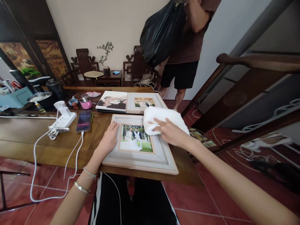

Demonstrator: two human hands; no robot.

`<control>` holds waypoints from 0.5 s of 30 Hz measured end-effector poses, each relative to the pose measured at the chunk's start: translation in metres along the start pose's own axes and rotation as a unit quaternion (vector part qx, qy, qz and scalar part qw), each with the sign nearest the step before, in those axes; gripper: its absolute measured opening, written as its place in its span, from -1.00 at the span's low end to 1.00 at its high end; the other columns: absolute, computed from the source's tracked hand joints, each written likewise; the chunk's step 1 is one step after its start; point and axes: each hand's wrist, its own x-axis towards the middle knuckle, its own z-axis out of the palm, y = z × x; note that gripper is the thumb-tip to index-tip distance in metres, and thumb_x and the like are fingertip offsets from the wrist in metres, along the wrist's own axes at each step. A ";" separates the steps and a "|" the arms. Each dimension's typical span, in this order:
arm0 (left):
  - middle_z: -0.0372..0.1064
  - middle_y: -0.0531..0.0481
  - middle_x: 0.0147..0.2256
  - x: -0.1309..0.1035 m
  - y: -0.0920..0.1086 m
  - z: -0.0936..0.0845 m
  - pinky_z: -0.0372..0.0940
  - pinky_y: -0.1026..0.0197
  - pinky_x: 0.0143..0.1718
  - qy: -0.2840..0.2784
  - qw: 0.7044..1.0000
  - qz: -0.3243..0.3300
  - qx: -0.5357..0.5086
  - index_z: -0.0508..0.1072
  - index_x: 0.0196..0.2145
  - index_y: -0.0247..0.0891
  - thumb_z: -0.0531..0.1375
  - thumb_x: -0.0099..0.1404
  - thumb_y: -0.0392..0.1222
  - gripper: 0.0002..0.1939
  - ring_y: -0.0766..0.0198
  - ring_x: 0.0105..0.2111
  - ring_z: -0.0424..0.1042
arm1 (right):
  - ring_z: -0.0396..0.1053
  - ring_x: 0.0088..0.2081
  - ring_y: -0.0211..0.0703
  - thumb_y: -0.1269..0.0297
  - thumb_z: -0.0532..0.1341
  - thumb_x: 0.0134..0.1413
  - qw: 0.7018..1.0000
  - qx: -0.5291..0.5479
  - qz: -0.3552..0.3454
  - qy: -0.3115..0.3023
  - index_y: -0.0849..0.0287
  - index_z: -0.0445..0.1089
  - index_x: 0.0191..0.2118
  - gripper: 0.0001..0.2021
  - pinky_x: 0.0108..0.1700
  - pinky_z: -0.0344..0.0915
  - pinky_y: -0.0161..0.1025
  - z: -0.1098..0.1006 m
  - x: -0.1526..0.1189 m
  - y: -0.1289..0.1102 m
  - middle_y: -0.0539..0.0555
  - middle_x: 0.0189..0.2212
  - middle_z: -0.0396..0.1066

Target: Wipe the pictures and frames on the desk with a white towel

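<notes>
A pale wooden picture frame [140, 164] lies flat near the table's front edge, with a photo [136, 138] of two people outdoors in its middle. My left hand [109, 137] rests on the frame's left side, its fingers stretched out along the edge. Over the frame's upper right corner, my right hand [170, 131] holds a folded white cloth [161, 116], with the fingers spread across it. Part of the cloth hangs beyond the frame's right side. Just behind lies a second picture frame [160, 100], partly covered by a photo album [112, 100].
A phone [83, 121] on a cable and a white power strip [65, 120] lie left of the frame. Further back are a pink cup [85, 103] and a black kettle [55, 89]. Beyond the table a person carries a black bag [162, 32]. A wooden chair [243, 93] stands right.
</notes>
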 end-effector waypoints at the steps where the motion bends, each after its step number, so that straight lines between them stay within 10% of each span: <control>1: 0.03 -0.30 0.25 0.000 0.000 0.000 -0.10 -0.16 0.28 0.005 1.000 0.001 -0.001 0.16 0.21 -0.37 -0.08 0.17 -0.52 -0.38 0.06 0.31 -0.11 | -0.12 0.31 0.10 0.69 -0.06 -0.21 1.000 0.008 -0.004 -0.002 0.22 0.46 -0.08 -0.42 0.22 -0.11 0.35 0.000 -0.011 -0.007 0.13 0.24 0.13; 9: -0.03 -0.30 0.27 -0.004 0.004 -0.008 -0.07 -0.10 0.28 0.124 0.970 -0.124 -0.168 0.13 0.21 -0.37 0.06 0.24 -0.34 -0.42 0.01 0.30 -0.05 | -0.23 0.33 0.00 0.68 -0.05 -0.35 0.991 0.110 -0.071 -0.024 0.12 0.49 -0.15 -0.37 0.28 -0.32 0.31 0.007 -0.095 -0.082 0.03 0.27 0.07; 15: 0.49 -0.19 -0.14 -0.021 0.023 -0.023 0.41 0.12 -0.14 0.027 0.799 -0.346 -0.491 0.40 -0.04 -0.31 0.19 0.25 -0.08 -0.63 0.08 -0.15 0.50 | -0.30 0.34 0.07 0.68 -0.04 -0.24 0.993 0.118 -0.022 -0.009 0.21 0.38 0.05 -0.34 0.26 -0.29 0.35 0.013 -0.062 -0.093 0.13 0.31 -0.04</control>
